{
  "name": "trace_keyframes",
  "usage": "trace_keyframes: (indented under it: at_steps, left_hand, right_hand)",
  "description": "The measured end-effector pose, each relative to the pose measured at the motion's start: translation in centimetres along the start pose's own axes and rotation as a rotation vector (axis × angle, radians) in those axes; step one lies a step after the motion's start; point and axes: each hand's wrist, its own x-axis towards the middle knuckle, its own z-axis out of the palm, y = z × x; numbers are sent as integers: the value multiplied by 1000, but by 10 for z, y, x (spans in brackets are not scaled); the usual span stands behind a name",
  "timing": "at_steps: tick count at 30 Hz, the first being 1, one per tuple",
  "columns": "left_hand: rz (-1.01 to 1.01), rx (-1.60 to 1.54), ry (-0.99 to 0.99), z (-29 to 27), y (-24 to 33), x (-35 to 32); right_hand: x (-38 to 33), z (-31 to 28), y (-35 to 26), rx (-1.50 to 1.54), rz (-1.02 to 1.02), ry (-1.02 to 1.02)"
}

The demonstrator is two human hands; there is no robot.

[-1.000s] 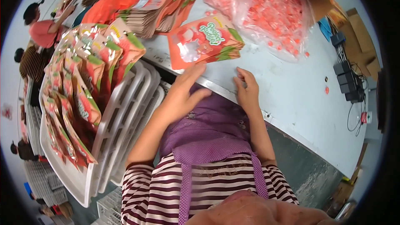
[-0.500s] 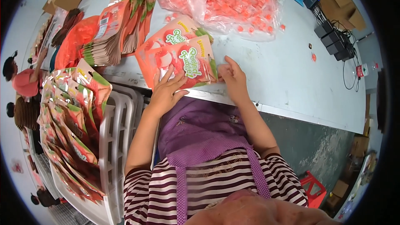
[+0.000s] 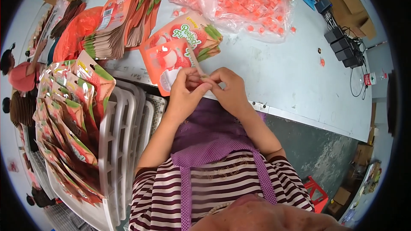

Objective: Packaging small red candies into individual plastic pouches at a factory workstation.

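Note:
A red printed candy pouch [image 3: 172, 56] lies at the front edge of the table, its upper end bent up toward me. My left hand [image 3: 187, 93] and my right hand [image 3: 230, 89] meet at that raised end, both with fingers pinched on its edge. The fingertips nearly touch and cover part of the edge. Just beyond it, partly under it, lie several similar pouches [image 3: 196, 32], green at their ends. Whether the pinched pouch has anything inside, I cannot tell.
A clear plastic bag [image 3: 252, 6] of pink wrapped sweets stands at the back. Stacked flat pouches [image 3: 105, 45] lie to the left, above a white crate [image 3: 112, 158] of plump pouches. Black power adapters [image 3: 342, 45] with cables sit at the right. Co-workers are at far left.
The top pouch has turned from lying flat to having one end lifted. My left hand has moved right, off its face, and both hands now pinch its edge.

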Motion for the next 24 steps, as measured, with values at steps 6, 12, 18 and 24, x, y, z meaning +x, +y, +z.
trace_keyframes:
  at_steps: [6, 12, 18, 24]
  left_hand:
    - [-45, -78, 11, -7, 3, -5]
    - [-44, 166, -22, -10, 7, -9]
    - [47, 286, 67, -13, 2, -11]
    - [806, 997, -360, -15, 38, 3]
  right_hand:
    - [-8, -6, -13, 114, -68, -79]
    - [-8, -16, 2, 381, 93, -139]
    - [-5, -13, 6, -34, 154, -27]
    - [7, -20, 23, 272, 106, -110]
